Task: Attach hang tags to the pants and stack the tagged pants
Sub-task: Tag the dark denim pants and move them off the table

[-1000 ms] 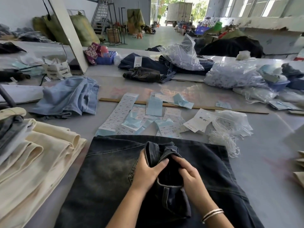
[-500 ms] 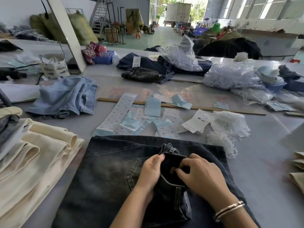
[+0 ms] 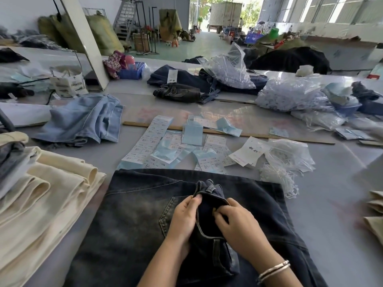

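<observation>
Gripping dark jeans (image 3: pixel 128 224), both hands clamp the waistband; nearby stickers (image 3: pixel 154 160) read "1103#".

A grey table (image 3: pixel 331 214) was seen carrying all the goods. Dark denim pants (image 3: pixel 128 224) were laid flat at the near edge, w/ a stack of cream pants (image 3: pixel 41 199) just beside them at left. Beyond the dark pair, strips of printed labels (image 3: pixel 145 141) and pale blue backing sheets (image 3: pixel 191 134) were spread across the centre, approx. in rows. A white hang tag (image 3: pixel 248 152) was laid beside a clear bag of white strings (image 3: pixel 288 158) at right. A wooden ruler (image 3: pixel 269 136) was set across the table behind the labels. Light blue jeans (image 3: pixel 83 119) were heaped at left, crumpled dark jeans (image 3: pixel 178 93) further back, and bulging clear plastic bags (image 3: pixel 290 96) at right.
</observation>
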Available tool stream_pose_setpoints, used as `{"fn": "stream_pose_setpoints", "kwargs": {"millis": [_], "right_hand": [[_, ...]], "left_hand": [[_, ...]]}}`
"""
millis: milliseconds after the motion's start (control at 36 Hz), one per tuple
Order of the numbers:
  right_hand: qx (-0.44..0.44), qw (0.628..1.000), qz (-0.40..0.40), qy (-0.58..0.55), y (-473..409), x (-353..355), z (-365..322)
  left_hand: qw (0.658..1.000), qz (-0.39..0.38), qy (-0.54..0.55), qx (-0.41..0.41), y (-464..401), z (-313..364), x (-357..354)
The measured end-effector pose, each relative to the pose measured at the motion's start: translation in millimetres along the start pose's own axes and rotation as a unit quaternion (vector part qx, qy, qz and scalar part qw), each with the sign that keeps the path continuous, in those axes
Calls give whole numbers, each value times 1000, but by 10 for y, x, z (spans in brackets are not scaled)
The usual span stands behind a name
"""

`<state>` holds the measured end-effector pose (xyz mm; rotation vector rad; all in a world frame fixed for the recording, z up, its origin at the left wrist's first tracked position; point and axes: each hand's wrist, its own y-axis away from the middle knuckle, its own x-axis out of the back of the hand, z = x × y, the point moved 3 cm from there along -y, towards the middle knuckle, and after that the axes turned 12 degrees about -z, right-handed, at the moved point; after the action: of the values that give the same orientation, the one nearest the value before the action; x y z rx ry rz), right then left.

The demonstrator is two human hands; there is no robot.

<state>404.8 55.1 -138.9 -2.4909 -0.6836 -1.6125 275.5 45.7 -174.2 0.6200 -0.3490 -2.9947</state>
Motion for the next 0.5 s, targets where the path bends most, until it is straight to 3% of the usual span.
{"fn": "stream_pose_setpoints", "kwargs": {"millis": [278,500], "right_hand": [[71,987,-13,-144,-76,-206,119],[96,942,-54,-316,-139,-315,309]], "left_hand": [[996,75,30,21,-28,-185,161],[998,56,28,18,-47,-259,166]]}}
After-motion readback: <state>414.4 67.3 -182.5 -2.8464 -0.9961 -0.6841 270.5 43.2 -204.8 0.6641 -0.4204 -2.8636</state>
